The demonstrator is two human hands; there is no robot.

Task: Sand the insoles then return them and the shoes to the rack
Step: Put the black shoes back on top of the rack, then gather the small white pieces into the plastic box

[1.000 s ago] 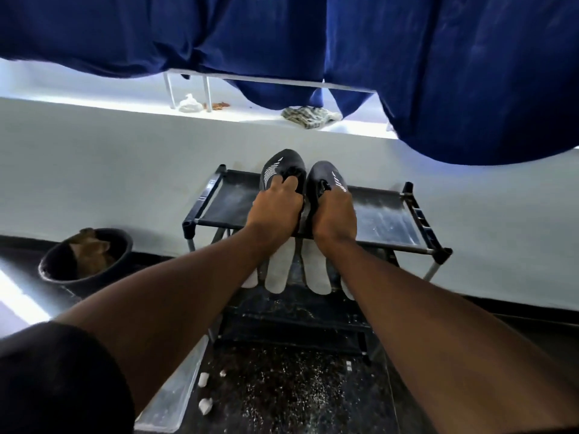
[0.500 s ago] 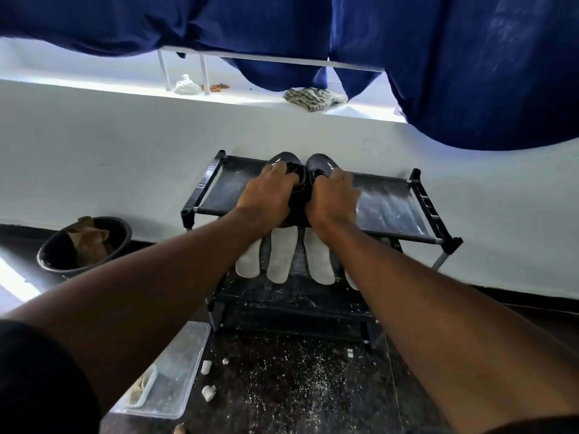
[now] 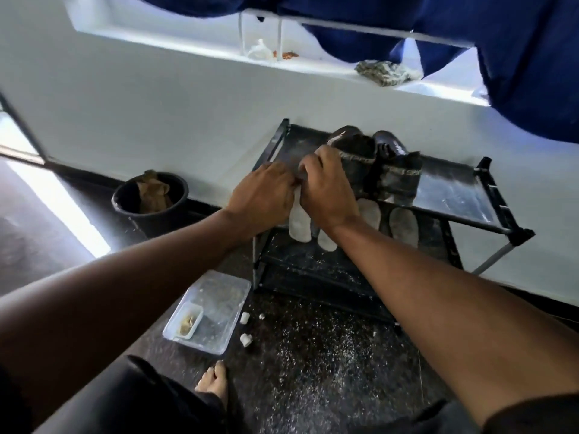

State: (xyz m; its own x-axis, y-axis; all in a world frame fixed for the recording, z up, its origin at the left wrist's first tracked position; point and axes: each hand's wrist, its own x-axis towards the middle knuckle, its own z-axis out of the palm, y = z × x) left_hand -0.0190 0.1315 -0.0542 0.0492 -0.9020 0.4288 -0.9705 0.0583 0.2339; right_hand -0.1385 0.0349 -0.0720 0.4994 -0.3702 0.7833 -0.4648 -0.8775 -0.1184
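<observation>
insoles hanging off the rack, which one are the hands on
The leftmost insole: both hands, left hand and right hand, meet at its top. The other three hang untouched to its right.

Both hands point(image 3: 294, 195) hold an insole point(image 3: 299, 227) at the rack point(image 3: 488, 220).

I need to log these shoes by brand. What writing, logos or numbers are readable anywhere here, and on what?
"SPORT": my best reading of the pale lettering on the collar band of the right shoe; blurred, so uncertain.
The matching band on the left shoe: lettering too blurred to read.
White stripe marking on the right shoe's toe: a graphic, not text.
Nothing readable on the insoles, rack, bucket or plastic container.
</observation>
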